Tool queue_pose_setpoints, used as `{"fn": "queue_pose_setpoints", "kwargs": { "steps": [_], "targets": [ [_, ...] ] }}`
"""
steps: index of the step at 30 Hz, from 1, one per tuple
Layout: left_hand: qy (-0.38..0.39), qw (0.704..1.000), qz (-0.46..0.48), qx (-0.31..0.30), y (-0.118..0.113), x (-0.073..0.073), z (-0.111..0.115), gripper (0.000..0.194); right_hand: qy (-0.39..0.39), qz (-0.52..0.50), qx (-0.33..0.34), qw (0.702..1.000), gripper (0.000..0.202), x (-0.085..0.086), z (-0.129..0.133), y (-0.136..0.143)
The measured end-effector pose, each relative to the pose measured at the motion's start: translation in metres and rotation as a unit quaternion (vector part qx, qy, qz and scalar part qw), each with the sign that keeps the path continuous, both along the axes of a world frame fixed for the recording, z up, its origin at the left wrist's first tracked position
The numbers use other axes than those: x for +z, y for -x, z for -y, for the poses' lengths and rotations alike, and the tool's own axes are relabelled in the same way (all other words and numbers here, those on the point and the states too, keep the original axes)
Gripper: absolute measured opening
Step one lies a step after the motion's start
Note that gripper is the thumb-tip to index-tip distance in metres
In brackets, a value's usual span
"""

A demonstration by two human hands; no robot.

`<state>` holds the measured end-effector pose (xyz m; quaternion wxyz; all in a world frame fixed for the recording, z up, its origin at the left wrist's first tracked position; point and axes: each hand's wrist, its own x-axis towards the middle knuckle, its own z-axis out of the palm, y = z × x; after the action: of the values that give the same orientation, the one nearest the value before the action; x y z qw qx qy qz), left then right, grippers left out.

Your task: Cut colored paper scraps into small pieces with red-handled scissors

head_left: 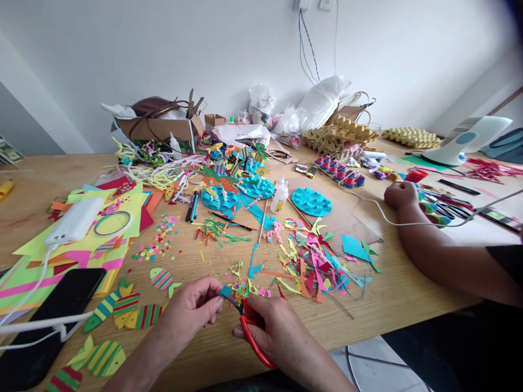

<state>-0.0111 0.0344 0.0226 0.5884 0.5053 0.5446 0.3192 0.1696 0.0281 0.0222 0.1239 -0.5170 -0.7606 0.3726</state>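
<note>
Between the fingertips of my left hand [196, 305] is a small piece of blue paper [226, 292]. My right hand [281, 332] grips a pair of red-handled scissors [255, 340], whose blades reach to the blue paper. Left of my hands lie several striped paper fish, among them a pink and green one [160, 278] and a yellow and green one [107, 358]. A heap of coloured paper scraps [312, 267] spreads just beyond my right hand.
A co-worker's hand [402, 195] is at the right, near some pens. A black phone [61, 321] and a white power bank [75, 220] lie at the left. Ahead are a glue bottle [280, 196], a blue scalloped disc [311, 202] and egg trays [343, 133].
</note>
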Motion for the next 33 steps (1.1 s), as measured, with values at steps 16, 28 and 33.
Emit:
{"fn": "queue_pose_setpoints", "kwargs": {
  "steps": [16, 28, 33],
  "targets": [
    [0.039, 0.998, -0.009, -0.040, 0.013, -0.009, 0.009, 0.004, -0.010, 0.010, 0.028, 1.000, 0.029, -0.015, 0.005, 0.000],
    [-0.005, 0.990, -0.128, -0.059, 0.021, -0.011, 0.008, 0.010, -0.026, 0.083, 0.067, 0.994, 0.022, -0.025, 0.007, 0.004],
    [0.019, 0.997, -0.070, -0.037, 0.019, -0.026, 0.006, 0.011, -0.058, 0.138, 0.095, 0.984, 0.017, -0.026, 0.006, 0.009]
  ]
}}
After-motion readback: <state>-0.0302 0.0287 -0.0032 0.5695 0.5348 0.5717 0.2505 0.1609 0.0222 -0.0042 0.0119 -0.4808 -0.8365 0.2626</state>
